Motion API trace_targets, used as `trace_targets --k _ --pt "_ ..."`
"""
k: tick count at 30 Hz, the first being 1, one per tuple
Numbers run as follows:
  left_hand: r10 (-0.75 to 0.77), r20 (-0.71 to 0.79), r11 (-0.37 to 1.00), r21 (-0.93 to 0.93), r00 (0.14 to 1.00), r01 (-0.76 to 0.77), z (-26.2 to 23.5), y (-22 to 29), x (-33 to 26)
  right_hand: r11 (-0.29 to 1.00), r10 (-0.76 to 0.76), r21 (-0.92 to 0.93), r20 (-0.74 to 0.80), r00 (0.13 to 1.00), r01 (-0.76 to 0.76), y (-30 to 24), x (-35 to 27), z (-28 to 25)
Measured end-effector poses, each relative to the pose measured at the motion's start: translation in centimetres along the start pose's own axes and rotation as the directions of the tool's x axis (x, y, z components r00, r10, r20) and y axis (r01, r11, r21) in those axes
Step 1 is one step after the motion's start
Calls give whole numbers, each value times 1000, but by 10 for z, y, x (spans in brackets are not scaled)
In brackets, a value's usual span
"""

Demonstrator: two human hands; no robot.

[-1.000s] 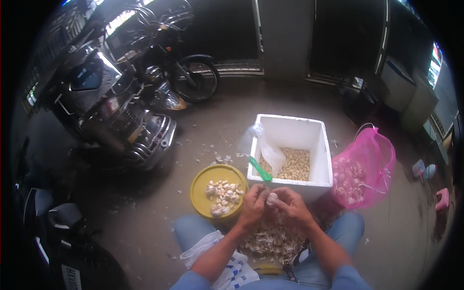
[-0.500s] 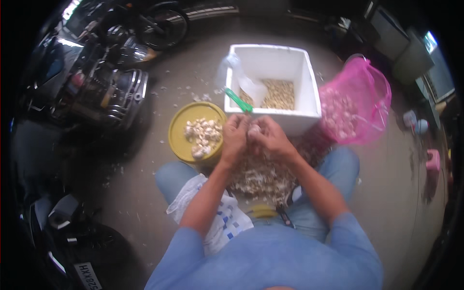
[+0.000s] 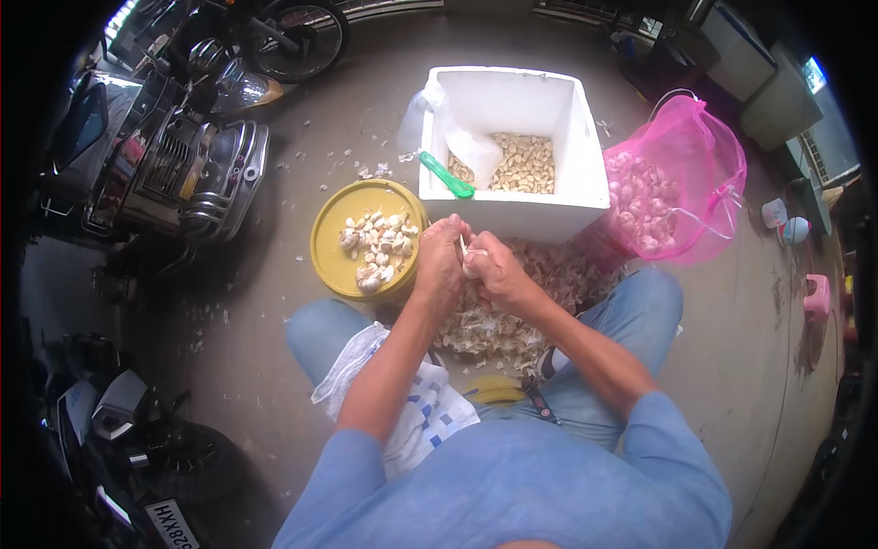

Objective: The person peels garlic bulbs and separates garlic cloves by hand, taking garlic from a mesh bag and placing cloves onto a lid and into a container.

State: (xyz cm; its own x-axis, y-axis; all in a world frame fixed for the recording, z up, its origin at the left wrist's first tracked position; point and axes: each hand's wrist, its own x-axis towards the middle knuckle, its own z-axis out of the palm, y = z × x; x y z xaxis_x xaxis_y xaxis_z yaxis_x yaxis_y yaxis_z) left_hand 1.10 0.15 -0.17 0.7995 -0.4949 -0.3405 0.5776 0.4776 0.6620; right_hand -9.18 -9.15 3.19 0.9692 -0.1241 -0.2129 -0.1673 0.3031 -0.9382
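Note:
Both hands meet in front of the white foam box (image 3: 512, 215). My right hand (image 3: 505, 274) is closed around a garlic bulb (image 3: 472, 265). My left hand (image 3: 441, 261) is closed too, its fingers pinching at the bulb's pale stem; its fingertips are partly hidden. Peeled garlic cloves (image 3: 526, 165) lie inside the box. A green-handled tool (image 3: 446, 176) rests across the box's near left rim, its other end not visible. To the left, garlic cloves and bulbs (image 3: 380, 242) sit on a round yellow lid (image 3: 333, 265).
At right a pink mesh bag (image 3: 709, 183) holds several garlic bulbs (image 3: 645, 201). Papery garlic skins (image 3: 498, 329) are heaped between my legs. A clear plastic bag (image 3: 462, 137) hangs over the box's left wall. Motorcycles (image 3: 183, 174) stand at left. A checked cloth (image 3: 412, 412) covers my left thigh.
The view has shifted slightly, and the picture is sharper. My hands stay together at the garlic bulb, with the right hand turned a little and the pale stem now showing between them.

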Motion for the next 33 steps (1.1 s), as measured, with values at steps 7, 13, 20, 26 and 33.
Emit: trace_targets --k 7,13,20,26,33 --pt "22 117 996 88 993 -32 12 9 5 969 76 243 -80 994 -55 -11 7 -19" --pt "-100 51 994 51 994 97 21 2 -15 937 70 347 -52 996 -47 -3 15 -17" --pt "-46 62 983 183 997 34 -8 -9 7 997 2 74 -129 992 8 26 11 -8" --pt "-86 151 992 -78 985 98 0 20 12 991 126 10 191 973 -130 4 -18 20" --pt "76 105 981 168 992 -93 0 18 12 966 212 129 104 972 -225 2 15 -42"
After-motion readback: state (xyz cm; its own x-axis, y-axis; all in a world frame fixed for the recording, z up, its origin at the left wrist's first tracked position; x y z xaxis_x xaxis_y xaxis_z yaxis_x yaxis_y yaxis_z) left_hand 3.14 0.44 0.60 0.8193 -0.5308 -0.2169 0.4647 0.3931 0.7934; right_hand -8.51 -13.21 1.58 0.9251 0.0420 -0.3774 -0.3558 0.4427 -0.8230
